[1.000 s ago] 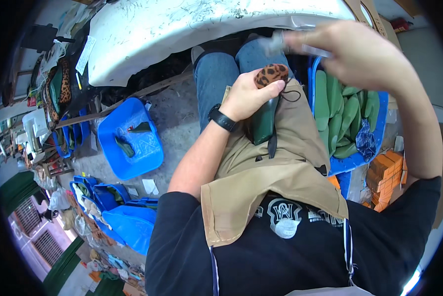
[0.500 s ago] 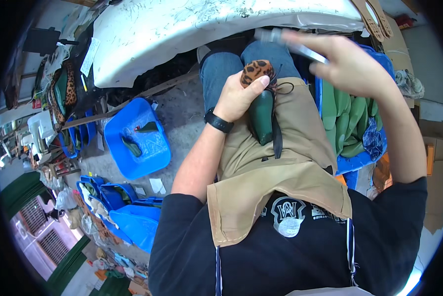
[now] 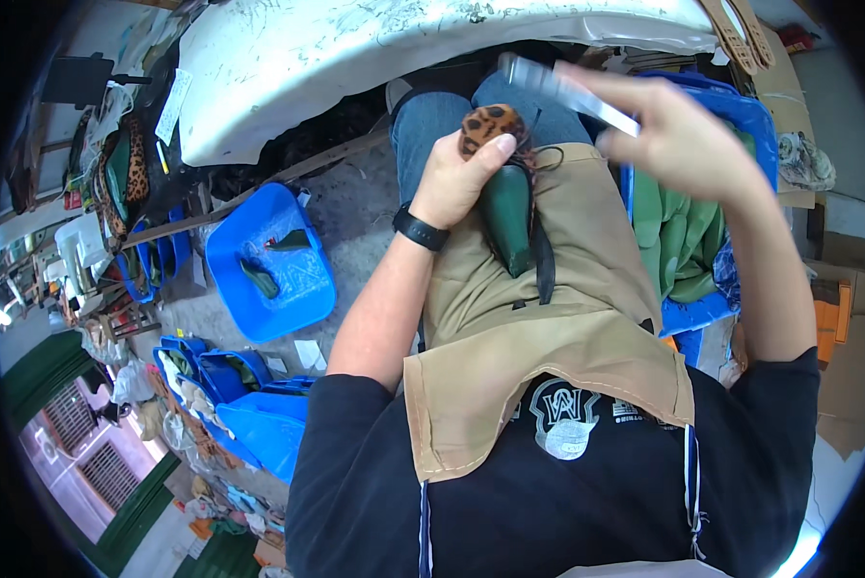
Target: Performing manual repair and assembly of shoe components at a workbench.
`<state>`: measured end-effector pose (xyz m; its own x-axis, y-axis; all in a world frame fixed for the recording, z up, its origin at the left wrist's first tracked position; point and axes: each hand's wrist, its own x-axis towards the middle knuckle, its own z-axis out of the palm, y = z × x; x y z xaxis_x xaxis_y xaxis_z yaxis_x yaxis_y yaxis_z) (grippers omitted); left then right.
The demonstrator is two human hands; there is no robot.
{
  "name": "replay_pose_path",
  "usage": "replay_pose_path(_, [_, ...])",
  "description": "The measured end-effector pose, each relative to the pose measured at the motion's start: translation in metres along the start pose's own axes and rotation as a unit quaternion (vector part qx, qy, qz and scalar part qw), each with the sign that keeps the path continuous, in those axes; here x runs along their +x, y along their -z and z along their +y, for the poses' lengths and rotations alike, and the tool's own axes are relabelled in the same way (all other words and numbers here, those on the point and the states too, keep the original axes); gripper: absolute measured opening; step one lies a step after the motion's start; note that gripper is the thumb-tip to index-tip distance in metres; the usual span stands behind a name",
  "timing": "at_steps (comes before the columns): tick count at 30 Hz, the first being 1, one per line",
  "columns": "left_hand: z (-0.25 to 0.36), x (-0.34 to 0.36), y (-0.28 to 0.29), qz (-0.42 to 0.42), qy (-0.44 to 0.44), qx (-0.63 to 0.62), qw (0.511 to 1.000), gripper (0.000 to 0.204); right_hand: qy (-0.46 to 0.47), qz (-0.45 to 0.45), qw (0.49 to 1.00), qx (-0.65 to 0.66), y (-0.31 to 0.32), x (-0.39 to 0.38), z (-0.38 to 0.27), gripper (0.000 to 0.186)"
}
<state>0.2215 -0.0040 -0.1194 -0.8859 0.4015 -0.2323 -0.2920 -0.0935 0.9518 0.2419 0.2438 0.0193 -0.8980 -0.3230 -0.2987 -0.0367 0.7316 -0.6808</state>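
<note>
My left hand (image 3: 456,183) is closed round a shoe upper with leopard print (image 3: 485,125), fitted on a green last (image 3: 505,217) that rests on the tan apron (image 3: 586,241) over my lap. A dark strap and thin cord hang beside the last. Raised to the right of the shoe, my right hand (image 3: 664,135) grips a silvery metal tool (image 3: 572,94), blurred by motion; its head is above and slightly right of the leopard upper.
A blue bin of green soles (image 3: 683,250) stands at my right. At my left are a blue tub (image 3: 235,308) with two green pieces and more blue bins (image 3: 259,424). A white worktop (image 3: 326,67) spans ahead, with cardboard (image 3: 842,405) at far right.
My left hand and the shoe have moved slightly up and left. My right hand with the tool has shifted a little lower, staying right of the shoe.
</note>
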Motion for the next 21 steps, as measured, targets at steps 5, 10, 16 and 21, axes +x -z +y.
replay_pose_path(5, [0.002, 0.002, -0.017, -0.074, -0.042, 0.028, 0.996, 0.037, 0.036, -0.019, 0.989, -0.143, 0.019, 0.004, -0.020, 0.075])
replay_pose_path(10, [0.010, 0.002, -0.018, -0.077, -0.023, -0.018, 0.997, 0.041, -0.095, 0.059, 0.981, -0.157, 0.066, 0.023, -0.031, 0.072])
replay_pose_path(16, [-0.013, 0.008, -0.009, -0.112, 0.021, -0.175, 0.978, 0.050, 0.047, -0.038, 0.992, -0.111, 0.009, 0.022, 0.005, 0.071])
replay_pose_path(21, [0.007, 0.026, 0.002, 0.024, -0.051, -0.100, 0.993, 0.067, -0.016, 0.107, 0.983, 0.151, -0.025, 0.026, 0.027, 0.074])
